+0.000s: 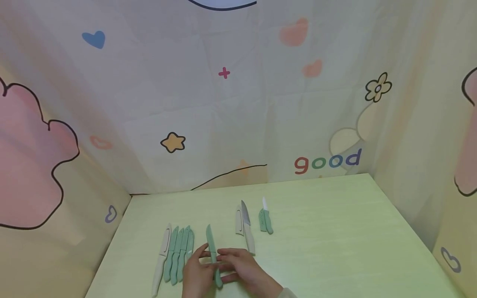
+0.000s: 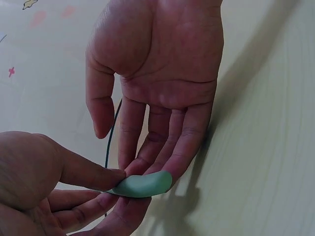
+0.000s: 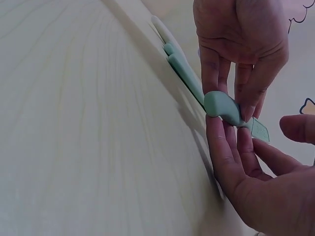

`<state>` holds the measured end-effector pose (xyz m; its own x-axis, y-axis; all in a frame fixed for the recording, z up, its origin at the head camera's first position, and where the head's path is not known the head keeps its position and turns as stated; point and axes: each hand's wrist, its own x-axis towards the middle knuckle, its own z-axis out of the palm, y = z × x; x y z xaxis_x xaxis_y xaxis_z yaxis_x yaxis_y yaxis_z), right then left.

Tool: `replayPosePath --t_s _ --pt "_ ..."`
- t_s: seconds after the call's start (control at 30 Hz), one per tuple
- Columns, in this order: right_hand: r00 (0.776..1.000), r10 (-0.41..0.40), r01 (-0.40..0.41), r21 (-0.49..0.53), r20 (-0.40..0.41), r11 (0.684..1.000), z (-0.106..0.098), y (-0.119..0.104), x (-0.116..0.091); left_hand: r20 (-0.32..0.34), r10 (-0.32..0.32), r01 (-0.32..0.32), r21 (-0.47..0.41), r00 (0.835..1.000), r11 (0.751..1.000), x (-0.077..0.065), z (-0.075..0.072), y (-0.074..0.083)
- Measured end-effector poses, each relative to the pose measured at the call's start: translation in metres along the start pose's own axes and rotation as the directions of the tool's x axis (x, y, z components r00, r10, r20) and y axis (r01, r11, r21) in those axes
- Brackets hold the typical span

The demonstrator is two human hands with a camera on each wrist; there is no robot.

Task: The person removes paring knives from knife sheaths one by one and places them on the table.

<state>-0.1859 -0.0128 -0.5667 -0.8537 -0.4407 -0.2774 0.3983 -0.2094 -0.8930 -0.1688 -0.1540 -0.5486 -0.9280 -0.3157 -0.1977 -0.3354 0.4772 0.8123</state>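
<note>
A green-handled knife [image 1: 210, 240] in a green blade cover stands between my two hands, its tip pointing away from me. My left hand [image 1: 199, 271] pinches it, the thumb pressing on the handle [image 2: 142, 184] in the left wrist view. Against the other side of the handle rest the fingers of my right hand [image 1: 246, 267], extended. In the right wrist view, the right thumb [image 3: 298, 129] is held apart from the knife. Part of the handle is hidden by fingers.
Left of my hands, several green knives [image 1: 175, 256] lie in a row beside a white covered knife [image 1: 162, 258]. Farther right lie a bare-bladed white-handled knife [image 1: 247, 231], a white blade cover [image 1: 239, 221], and a small green knife [image 1: 267, 219] beside its green cover [image 1: 262, 221].
</note>
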Motion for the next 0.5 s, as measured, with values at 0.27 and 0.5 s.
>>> replayPosePath --t_s 0.27,0.5 --pt "0.998 -0.035 0.037 -0.037 0.056 0.999 -0.008 0.0 -0.003 0.075 0.035 -0.025 -0.128 0.997 0.991 -0.004 0.003 -0.001" --pt "0.996 -0.05 0.055 -0.079 0.074 0.995 -0.016 -0.001 -0.004 0.163 0.083 -0.041 -0.249 0.983 0.968 -0.006 0.004 -0.003"
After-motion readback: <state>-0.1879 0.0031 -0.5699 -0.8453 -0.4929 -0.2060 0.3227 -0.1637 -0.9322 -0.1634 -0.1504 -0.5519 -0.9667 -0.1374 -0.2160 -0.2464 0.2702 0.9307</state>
